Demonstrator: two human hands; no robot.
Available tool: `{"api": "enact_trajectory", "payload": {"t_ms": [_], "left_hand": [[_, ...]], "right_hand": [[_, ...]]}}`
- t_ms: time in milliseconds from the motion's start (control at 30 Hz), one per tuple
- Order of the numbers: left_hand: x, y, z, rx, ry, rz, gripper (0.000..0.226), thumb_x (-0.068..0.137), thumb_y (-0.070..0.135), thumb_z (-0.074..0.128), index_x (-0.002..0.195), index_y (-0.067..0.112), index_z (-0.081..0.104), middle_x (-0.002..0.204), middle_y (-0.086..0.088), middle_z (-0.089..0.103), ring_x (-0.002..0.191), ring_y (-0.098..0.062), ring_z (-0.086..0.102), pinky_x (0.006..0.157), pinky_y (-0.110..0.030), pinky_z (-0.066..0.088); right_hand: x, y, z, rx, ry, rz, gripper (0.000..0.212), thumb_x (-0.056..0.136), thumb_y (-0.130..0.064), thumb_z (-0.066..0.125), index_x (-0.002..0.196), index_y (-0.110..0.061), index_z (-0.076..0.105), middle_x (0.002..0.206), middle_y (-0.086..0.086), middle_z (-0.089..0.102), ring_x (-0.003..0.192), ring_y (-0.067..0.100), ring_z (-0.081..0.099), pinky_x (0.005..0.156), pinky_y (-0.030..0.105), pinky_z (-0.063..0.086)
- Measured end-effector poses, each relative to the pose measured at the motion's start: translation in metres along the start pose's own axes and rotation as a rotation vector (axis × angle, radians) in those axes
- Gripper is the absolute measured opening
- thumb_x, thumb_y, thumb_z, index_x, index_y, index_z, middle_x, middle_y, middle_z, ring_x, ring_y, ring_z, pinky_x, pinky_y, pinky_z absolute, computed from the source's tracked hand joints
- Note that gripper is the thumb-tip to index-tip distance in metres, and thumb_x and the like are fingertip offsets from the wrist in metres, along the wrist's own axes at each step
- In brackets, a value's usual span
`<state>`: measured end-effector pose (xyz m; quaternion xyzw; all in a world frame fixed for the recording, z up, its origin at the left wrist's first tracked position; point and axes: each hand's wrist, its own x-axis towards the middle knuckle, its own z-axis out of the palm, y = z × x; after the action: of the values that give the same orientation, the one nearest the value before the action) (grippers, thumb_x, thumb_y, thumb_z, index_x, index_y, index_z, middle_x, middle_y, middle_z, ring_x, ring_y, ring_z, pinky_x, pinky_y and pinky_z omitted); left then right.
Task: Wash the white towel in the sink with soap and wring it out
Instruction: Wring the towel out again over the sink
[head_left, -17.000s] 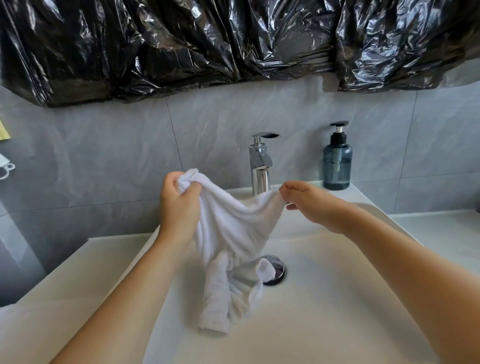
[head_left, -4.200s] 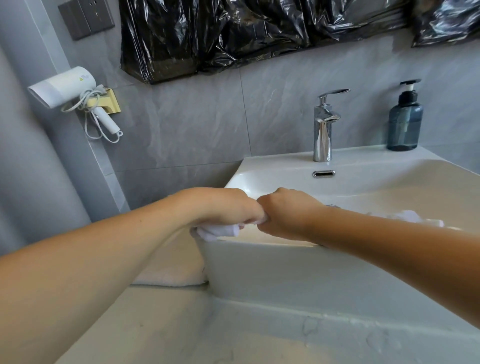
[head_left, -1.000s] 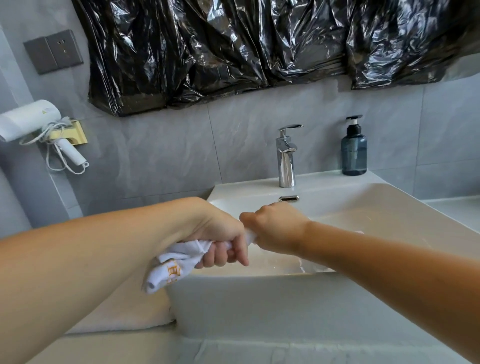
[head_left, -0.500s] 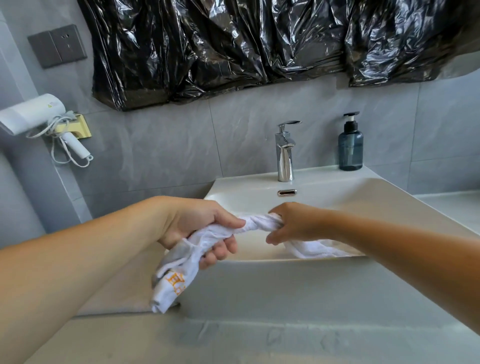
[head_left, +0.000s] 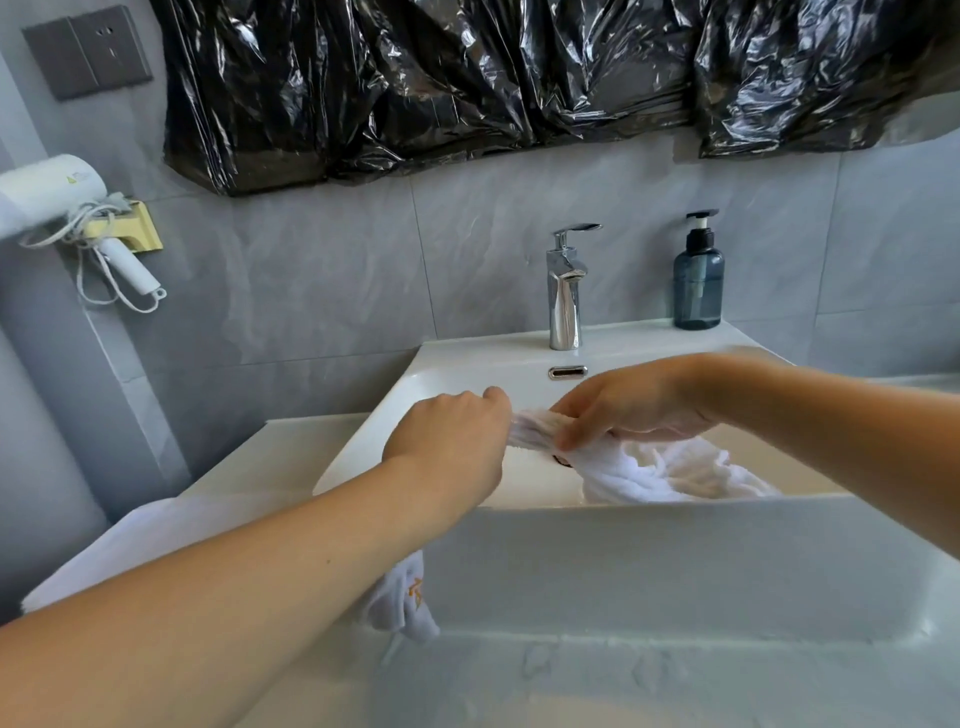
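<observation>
We're at the wringing step. Left hand (head_left: 451, 441) and right hand (head_left: 631, 402) each clench the twisted white towel (head_left: 649, 470) over the sink's (head_left: 649, 561) left front corner; its bulk lies in the basin, one end hangs outside the front wall. Next move: counter-twist harder, and bring the hanging end over the basin.

Grey tiled wall (head_left: 322, 291), black plastic sheeting (head_left: 467, 78), wall socket (head_left: 85, 49)
</observation>
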<state>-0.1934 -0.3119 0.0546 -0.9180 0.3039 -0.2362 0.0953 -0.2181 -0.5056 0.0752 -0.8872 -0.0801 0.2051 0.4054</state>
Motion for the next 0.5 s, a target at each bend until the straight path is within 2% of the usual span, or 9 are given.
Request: {"api": "enact_trajectory", "payload": {"t_ms": [67,133,200,233,300,367,400,433,500], "left_hand": [[0.000,0.005,0.003,0.077,0.031,0.032,0.020,0.088,0.003,0.049,0.092,0.013,0.032,0.065,0.000,0.034,0.052,-0.021,0.035,0.049,-0.032,0.023],[0.003,0.008,0.003,0.111,0.036,0.055,0.024,0.086,0.000,0.048,0.096,0.015,0.032,0.070,0.000,0.039,0.060,-0.025,0.042,0.053,-0.032,0.028],[0.007,0.007,0.000,0.150,0.036,0.050,0.022,0.089,0.001,0.047,0.105,0.015,0.040,0.080,-0.003,0.049,0.068,-0.027,0.049,0.057,-0.034,0.032],[0.010,0.006,-0.002,0.176,0.043,0.040,0.023,0.090,0.003,0.047,0.110,0.014,0.043,0.086,-0.004,0.055,0.074,-0.028,0.054,0.059,-0.034,0.033],[0.013,0.004,-0.005,0.231,0.050,0.035,0.025,0.091,0.004,0.046,0.114,0.014,0.047,0.098,-0.005,0.064,0.087,-0.028,0.063,0.061,-0.032,0.035],[0.013,0.006,-0.006,0.260,0.042,0.066,0.025,0.091,0.004,0.046,0.113,0.014,0.048,0.096,-0.004,0.064,0.086,-0.027,0.064,0.061,-0.031,0.036],[0.013,0.007,-0.005,0.262,0.028,0.080,0.023,0.090,0.004,0.046,0.111,0.014,0.048,0.089,-0.003,0.059,0.081,-0.027,0.060,0.061,-0.031,0.036],[0.013,0.008,-0.004,0.253,0.007,0.083,0.021,0.090,0.004,0.047,0.107,0.016,0.049,0.083,-0.002,0.052,0.077,-0.026,0.055,0.061,-0.031,0.036],[0.015,0.007,-0.001,0.187,-0.070,0.035,0.013,0.090,0.009,0.048,0.094,0.020,0.047,0.074,0.002,0.042,0.070,-0.023,0.047,0.062,-0.030,0.035]], "right_hand": [[-0.003,-0.003,-0.007,-0.154,0.005,0.000,0.011,0.089,-0.019,0.070,0.085,-0.011,0.064,0.073,-0.003,0.062,0.070,0.012,0.058,0.065,0.017,0.045],[0.002,-0.009,-0.005,-0.461,0.118,0.038,0.021,0.080,-0.036,0.077,0.083,-0.020,0.064,0.070,-0.010,0.062,0.067,0.009,0.057,0.062,0.020,0.043],[0.015,-0.008,0.001,-0.581,0.242,0.071,0.024,0.076,-0.041,0.076,0.086,-0.025,0.062,0.079,-0.009,0.065,0.074,0.011,0.060,0.067,0.026,0.045],[0.022,-0.004,0.006,-0.546,0.272,0.067,0.021,0.078,-0.038,0.074,0.087,-0.024,0.062,0.084,-0.004,0.067,0.077,0.013,0.061,0.071,0.029,0.046],[0.030,0.004,0.012,-0.310,0.208,0.031,0.012,0.083,-0.021,0.067,0.091,-0.013,0.066,0.093,0.008,0.071,0.080,0.017,0.062,0.076,0.032,0.047],[0.030,0.010,0.015,-0.039,0.065,-0.001,0.010,0.088,-0.005,0.060,0.095,-0.004,0.067,0.091,0.011,0.073,0.080,0.020,0.067,0.080,0.033,0.054],[0.029,0.010,0.017,0.032,0.014,-0.010,0.007,0.090,-0.002,0.059,0.095,-0.002,0.064,0.084,0.011,0.073,0.074,0.022,0.067,0.076,0.034,0.056],[0.028,0.010,0.018,0.009,0.011,-0.018,0.005,0.091,-0.004,0.060,0.095,-0.004,0.060,0.076,0.010,0.070,0.065,0.023,0.063,0.069,0.034,0.056],[0.033,0.007,0.019,-0.198,0.120,-0.034,0.013,0.087,-0.011,0.067,0.094,-0.009,0.056,0.065,0.007,0.061,0.056,0.023,0.053,0.056,0.029,0.048]]}}
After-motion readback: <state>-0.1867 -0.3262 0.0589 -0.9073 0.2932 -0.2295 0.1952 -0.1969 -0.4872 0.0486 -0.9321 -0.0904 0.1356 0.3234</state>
